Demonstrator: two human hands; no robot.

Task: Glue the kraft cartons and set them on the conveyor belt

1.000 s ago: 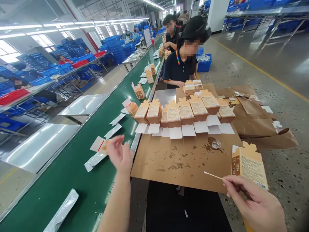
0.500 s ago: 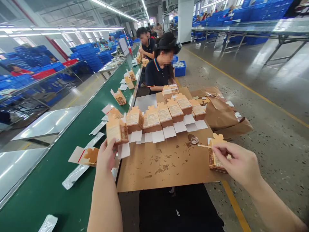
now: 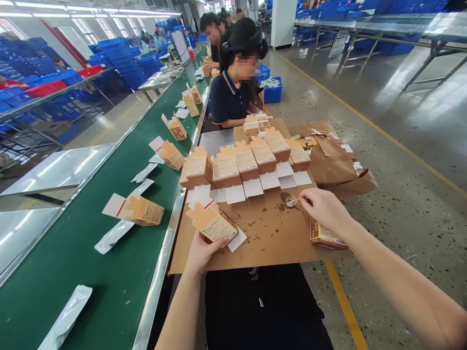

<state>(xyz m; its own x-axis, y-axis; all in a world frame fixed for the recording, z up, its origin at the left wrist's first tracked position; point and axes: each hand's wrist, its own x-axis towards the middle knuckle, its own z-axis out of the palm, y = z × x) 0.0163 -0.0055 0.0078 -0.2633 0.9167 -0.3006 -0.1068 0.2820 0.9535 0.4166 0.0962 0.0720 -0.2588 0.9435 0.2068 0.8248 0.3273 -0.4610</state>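
Left hand (image 3: 201, 250): thumb and fingers around a printed box (image 3: 216, 224), tilted over the cardboard sheet (image 3: 270, 252), white flap out at its lower right. Right hand (image 3: 323, 206): fingertips pinched narrow on a swab (image 3: 296, 198), mostly hidden, at a small clear dish (image 3: 291, 202), between 2 and 3 o'clock from the held box. Second box (image 3: 324, 237) at 3 o'clock, partly covered by right hand and forearm. Row of boxes (image 3: 246, 159) at 1 o'clock, flaps toward wearer, blocking the way to the co-worker (image 3: 228, 99) at 12. Green belt (image 3: 120, 277) at 9, carrying boxes and sachets. Brown paper (image 3: 337, 170) at 2.
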